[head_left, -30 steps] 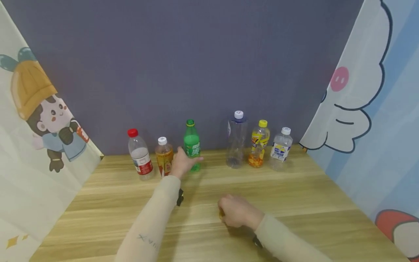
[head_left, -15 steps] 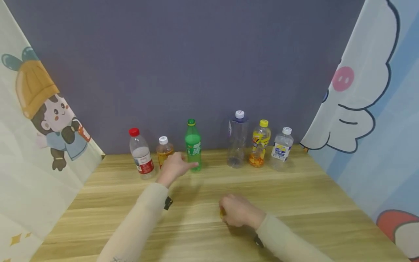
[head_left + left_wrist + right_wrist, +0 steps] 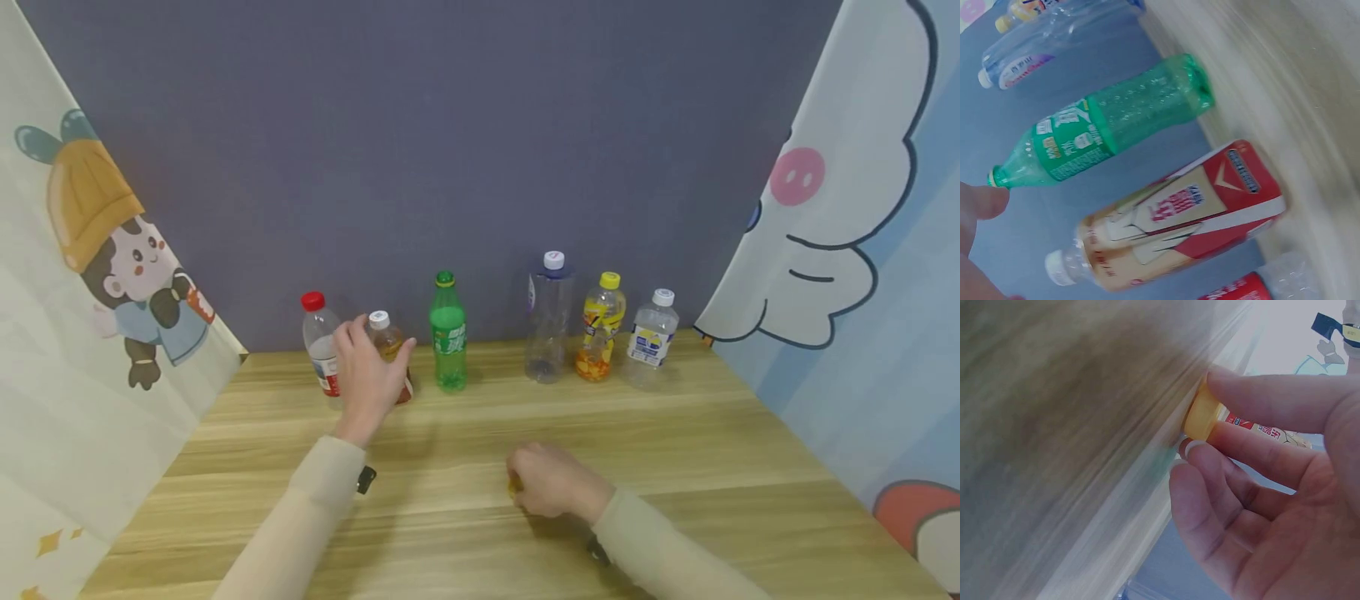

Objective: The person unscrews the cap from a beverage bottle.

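My left hand (image 3: 367,379) is in front of a brown drink bottle with a white cap (image 3: 387,343), fingers spread on either side of it. In the left wrist view, that brown bottle (image 3: 1179,219) stands apart from the visible thumb (image 3: 988,201). A clear bottle with a red cap (image 3: 318,333) is partly hidden behind the fingers. To the right stands a green soda bottle (image 3: 449,333). Low over the table, my right hand (image 3: 555,482) pinches a small round yellow object, like a bottle cap (image 3: 1204,415), between thumb and fingertips, close to the wood.
Along the back right of the wooden table (image 3: 465,433) stand a tall clear bottle (image 3: 547,325), a yellow-capped bottle (image 3: 600,325) and a clear bottle with a white cap (image 3: 651,337). A grey-blue panel (image 3: 465,150) rises behind them; printed curtains hang at both sides.
My left hand has moved left, away from the green soda bottle to the brown drink bottle, its fingers spreading. The right hand still pinches the yellow object in much the same place.
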Demonstrator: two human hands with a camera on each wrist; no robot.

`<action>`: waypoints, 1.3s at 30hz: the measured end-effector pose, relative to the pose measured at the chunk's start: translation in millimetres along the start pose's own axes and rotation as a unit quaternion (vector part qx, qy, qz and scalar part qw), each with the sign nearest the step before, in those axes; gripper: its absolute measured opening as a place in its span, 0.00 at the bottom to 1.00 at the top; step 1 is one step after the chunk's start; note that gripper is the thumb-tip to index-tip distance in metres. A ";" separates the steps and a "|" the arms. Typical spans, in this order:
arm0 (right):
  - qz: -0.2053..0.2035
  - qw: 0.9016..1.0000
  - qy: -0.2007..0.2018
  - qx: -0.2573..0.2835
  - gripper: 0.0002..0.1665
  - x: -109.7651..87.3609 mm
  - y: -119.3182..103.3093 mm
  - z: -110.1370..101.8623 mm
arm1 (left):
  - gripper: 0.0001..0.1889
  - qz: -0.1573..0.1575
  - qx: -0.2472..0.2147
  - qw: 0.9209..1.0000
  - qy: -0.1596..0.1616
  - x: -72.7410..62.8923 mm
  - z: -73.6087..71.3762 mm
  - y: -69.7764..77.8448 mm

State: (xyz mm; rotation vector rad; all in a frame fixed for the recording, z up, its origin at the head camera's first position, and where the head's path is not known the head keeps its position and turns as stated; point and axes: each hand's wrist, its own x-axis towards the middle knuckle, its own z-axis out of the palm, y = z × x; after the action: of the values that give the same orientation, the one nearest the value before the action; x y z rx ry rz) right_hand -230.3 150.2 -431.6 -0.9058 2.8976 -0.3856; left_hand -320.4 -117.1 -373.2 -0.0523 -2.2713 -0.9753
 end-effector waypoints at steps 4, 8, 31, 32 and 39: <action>-0.002 1.000 0.001 0.001 0.11 0.3 0.2 -1.0 | 0.52 -0.064 -0.016 0.998 -0.015 1.7 3.8 -11.5; -0.001 1.000 0.001 0.004 0.11 0.4 0.2 -0.9 | 0.55 -0.119 -0.026 0.992 -0.045 3.4 7.7 -23.6; -0.013 1.000 0.001 -0.005 0.11 2.1 0.7 1.5 | 0.50 -0.241 -0.170 0.946 -0.132 5.2 31.1 -70.2; -0.011 1.000 0.001 -0.004 0.12 2.2 0.8 2.0 | 0.49 -0.241 -0.175 0.945 -0.133 4.8 32.4 -71.7; 0.009 1.000 0.001 0.008 0.13 -0.4 2.3 1.7 | 0.47 -0.231 -0.174 0.947 -0.138 4.0 39.1 -74.0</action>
State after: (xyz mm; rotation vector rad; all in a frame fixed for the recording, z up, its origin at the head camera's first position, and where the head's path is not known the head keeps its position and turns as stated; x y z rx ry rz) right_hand -231.0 151.8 -433.9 -0.8783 2.8984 -0.4079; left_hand -365.9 -145.5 -437.6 0.2163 -2.3830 -1.7033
